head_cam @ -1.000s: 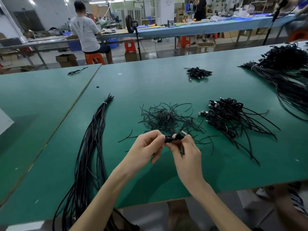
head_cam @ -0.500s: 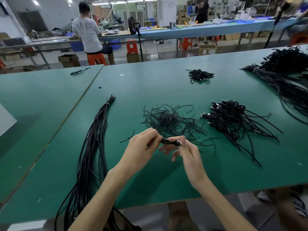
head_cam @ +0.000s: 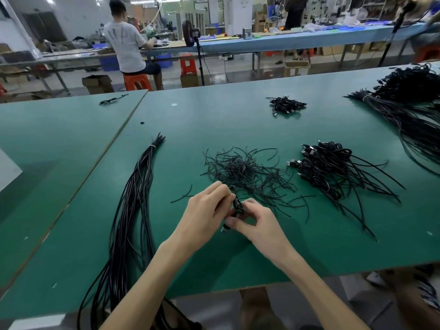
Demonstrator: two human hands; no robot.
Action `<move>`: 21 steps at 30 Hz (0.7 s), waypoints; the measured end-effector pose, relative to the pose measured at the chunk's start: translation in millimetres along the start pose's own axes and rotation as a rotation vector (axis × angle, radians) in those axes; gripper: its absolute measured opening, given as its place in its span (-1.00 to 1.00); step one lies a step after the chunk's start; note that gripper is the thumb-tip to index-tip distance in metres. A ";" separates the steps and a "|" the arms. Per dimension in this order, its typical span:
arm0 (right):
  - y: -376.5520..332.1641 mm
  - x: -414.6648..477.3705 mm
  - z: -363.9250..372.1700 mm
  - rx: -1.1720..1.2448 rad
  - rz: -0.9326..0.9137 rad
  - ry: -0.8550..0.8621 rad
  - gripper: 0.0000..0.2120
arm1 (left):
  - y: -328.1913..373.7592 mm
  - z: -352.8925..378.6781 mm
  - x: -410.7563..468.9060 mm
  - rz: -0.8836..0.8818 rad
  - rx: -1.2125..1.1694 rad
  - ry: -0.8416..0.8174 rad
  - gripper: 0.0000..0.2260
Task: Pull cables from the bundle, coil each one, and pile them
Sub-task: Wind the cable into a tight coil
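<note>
A small coiled black cable (head_cam: 237, 205) stands upright between my two hands above the green table (head_cam: 238, 125). My left hand (head_cam: 204, 210) grips its upper part. My right hand (head_cam: 256, 222) pinches its lower end with thumb and fingers. A long bundle of black cables (head_cam: 133, 210), tied near its far tip, lies to the left and hangs over the near table edge. The pile of coiled cables with plugs (head_cam: 326, 163) sits to the right.
A heap of short black ties (head_cam: 240, 167) lies just beyond my hands. A smaller coiled pile (head_cam: 284, 106) sits farther back. Another large bundle (head_cam: 414, 115) fills the far right. A person on an orange stool (head_cam: 137, 81) works at a distant bench.
The coiled cable has turned from lying sideways between my fingertips to standing upright, and both hands have closed in around it nearer the table edge.
</note>
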State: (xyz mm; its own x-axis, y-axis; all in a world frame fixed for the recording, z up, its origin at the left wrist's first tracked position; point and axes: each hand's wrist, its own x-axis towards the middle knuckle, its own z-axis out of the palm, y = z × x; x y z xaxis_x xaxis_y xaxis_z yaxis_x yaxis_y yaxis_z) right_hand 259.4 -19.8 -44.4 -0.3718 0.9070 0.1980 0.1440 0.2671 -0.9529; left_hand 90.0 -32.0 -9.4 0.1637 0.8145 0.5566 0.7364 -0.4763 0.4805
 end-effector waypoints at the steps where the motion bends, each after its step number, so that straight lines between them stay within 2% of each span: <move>1: 0.2 0.0 -1.0 0.021 0.015 0.013 -0.91 | 2.5 0.9 1.0 0.004 -0.007 -0.007 -0.81; 5: -2.8 -1.9 -4.9 0.320 0.097 -0.050 -0.56 | 2.5 -0.5 3.9 0.040 0.023 -0.004 -0.82; 9: -6.2 -2.3 -6.1 0.399 0.104 -0.044 -0.35 | -4.1 -2.1 -2.1 0.053 0.047 -0.021 -0.82; 11: -4.5 -1.8 -7.0 0.375 0.128 -0.048 -0.40 | -5.5 -0.9 -5.4 0.052 0.041 -0.033 -0.83; 14: -2.5 -1.6 -6.5 0.278 0.117 -0.059 -0.71 | -5.3 0.2 -6.3 0.036 0.030 -0.027 -0.84; 16: -2.2 -1.6 -6.5 0.270 0.112 -0.045 -0.85 | -2.9 1.7 -5.5 0.023 0.020 -0.017 -0.84; 21: -4.3 -2.9 -7.9 0.185 0.051 0.086 -0.92 | 6.6 7.3 -8.0 -0.077 -0.176 0.001 -0.79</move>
State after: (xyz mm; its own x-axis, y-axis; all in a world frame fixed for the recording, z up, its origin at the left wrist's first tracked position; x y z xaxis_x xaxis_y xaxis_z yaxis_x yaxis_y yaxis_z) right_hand 267.1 -21.0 -39.1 -0.2871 0.9445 0.1598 -0.0134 0.1628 -0.9866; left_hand 98.3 -39.3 -15.6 0.1101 0.8507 0.5141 0.6203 -0.4629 0.6331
